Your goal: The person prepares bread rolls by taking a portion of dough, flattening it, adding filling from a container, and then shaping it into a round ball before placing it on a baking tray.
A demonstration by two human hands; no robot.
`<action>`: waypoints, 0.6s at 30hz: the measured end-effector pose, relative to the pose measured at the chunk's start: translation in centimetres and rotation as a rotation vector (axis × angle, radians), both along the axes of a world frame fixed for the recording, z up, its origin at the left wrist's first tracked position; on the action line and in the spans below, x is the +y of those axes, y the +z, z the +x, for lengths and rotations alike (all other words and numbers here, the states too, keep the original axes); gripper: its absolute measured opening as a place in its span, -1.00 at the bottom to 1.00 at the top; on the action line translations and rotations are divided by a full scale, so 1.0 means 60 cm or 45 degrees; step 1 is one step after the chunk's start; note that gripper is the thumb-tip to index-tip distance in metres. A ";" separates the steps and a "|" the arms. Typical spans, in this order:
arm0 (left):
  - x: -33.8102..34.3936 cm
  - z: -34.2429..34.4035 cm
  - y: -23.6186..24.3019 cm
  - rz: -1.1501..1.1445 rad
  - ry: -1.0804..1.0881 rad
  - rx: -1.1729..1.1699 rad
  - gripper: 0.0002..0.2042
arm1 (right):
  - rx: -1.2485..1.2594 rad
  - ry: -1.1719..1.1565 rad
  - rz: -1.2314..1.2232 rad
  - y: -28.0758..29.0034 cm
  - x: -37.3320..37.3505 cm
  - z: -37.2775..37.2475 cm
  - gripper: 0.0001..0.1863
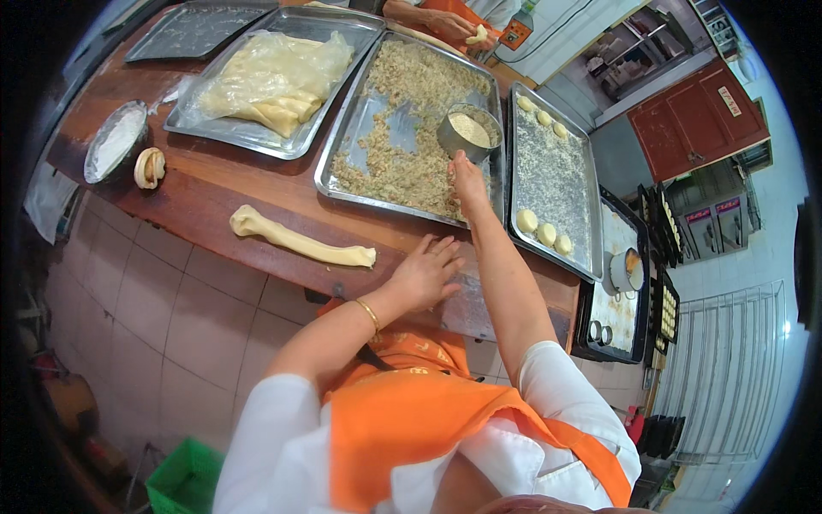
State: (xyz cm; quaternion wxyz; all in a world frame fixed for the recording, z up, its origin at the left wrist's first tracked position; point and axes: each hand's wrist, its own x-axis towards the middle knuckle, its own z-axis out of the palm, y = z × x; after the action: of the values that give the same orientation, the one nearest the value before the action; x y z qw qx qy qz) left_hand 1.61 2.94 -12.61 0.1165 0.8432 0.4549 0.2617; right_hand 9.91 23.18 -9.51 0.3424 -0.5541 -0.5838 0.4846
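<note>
Currently the right hand [467,182], its grip impossible to tell, is touching the round tin [482,155] at its twelve o'clock, while the left hand [430,278] is resting spread, the dough roll [301,241] lying endwise toward nine

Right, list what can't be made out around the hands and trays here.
All in the head view:
Right hand: the full grip at the round tin, partly hidden by the hand itself.
The tin's floor: covered by pale grains.
Left hand: palm hidden by its own back.
Bagged dough: largely veiled by cloudy plastic.
Co-worker: head cut off by the upper edge.
</note>
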 end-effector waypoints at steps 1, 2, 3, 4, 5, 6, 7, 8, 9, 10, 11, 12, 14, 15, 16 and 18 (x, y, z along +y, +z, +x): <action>0.000 -0.002 0.000 -0.001 0.000 -0.019 -0.48 | 0.035 0.049 0.014 0.005 -0.005 -0.004 -0.56; -0.002 -0.004 -0.001 0.028 0.012 -0.073 -0.49 | 0.069 0.098 0.028 0.011 -0.010 -0.007 -0.56; -0.007 -0.005 -0.001 0.055 0.014 -0.127 -0.50 | 0.090 0.122 0.070 0.010 -0.011 -0.002 -0.55; -0.012 -0.006 -0.001 0.082 0.017 -0.183 -0.51 | 0.114 0.150 0.115 0.012 -0.011 0.001 -0.55; -0.020 -0.009 -0.002 0.067 0.026 -0.139 -0.52 | 0.125 0.163 0.189 0.011 -0.007 0.004 -0.55; -0.036 -0.016 0.009 0.044 0.031 -0.096 -0.53 | 0.136 0.170 0.254 0.006 -0.005 0.011 -0.55; -0.048 -0.021 0.012 0.024 0.038 -0.050 -0.53 | 0.111 0.141 0.192 0.007 -0.003 0.018 -0.54; -0.059 -0.022 0.000 0.055 0.063 -0.025 -0.54 | 0.014 0.136 0.238 0.007 0.000 0.024 -0.54; -0.071 -0.026 -0.006 0.088 0.090 0.003 -0.54 | -0.081 0.132 0.285 0.003 0.007 0.031 -0.54; -0.076 -0.027 -0.011 0.122 0.117 0.031 -0.55 | -0.176 0.128 0.332 -0.001 0.014 0.038 -0.53; -0.076 -0.026 -0.016 0.035 0.092 0.080 -0.59 | -0.229 0.124 0.336 -0.004 0.021 0.044 -0.52; -0.076 -0.031 -0.003 -0.054 0.071 0.132 -0.62 | -0.279 0.125 0.338 -0.010 0.029 0.048 -0.51; -0.071 -0.040 0.024 -0.142 0.051 0.198 -0.71 | -0.135 0.147 0.259 -0.015 0.030 0.056 -0.49; -0.064 -0.046 0.040 -0.140 0.056 0.211 -0.75 | 0.058 0.173 0.181 -0.012 0.026 0.059 -0.48; -0.055 -0.050 0.051 -0.137 0.060 0.225 -0.79 | 0.252 0.197 0.101 -0.009 0.021 0.061 -0.46; -0.041 -0.065 0.059 -0.215 -0.003 0.063 -0.83 | 0.417 0.150 0.001 0.002 0.010 0.055 -0.46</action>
State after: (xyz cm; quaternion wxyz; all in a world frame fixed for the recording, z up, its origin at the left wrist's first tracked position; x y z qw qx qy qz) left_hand -2.31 0.46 -9.04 0.1761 0.8371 0.4772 0.2012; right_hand 13.24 23.79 -9.38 0.4041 -0.4325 -0.5518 0.5875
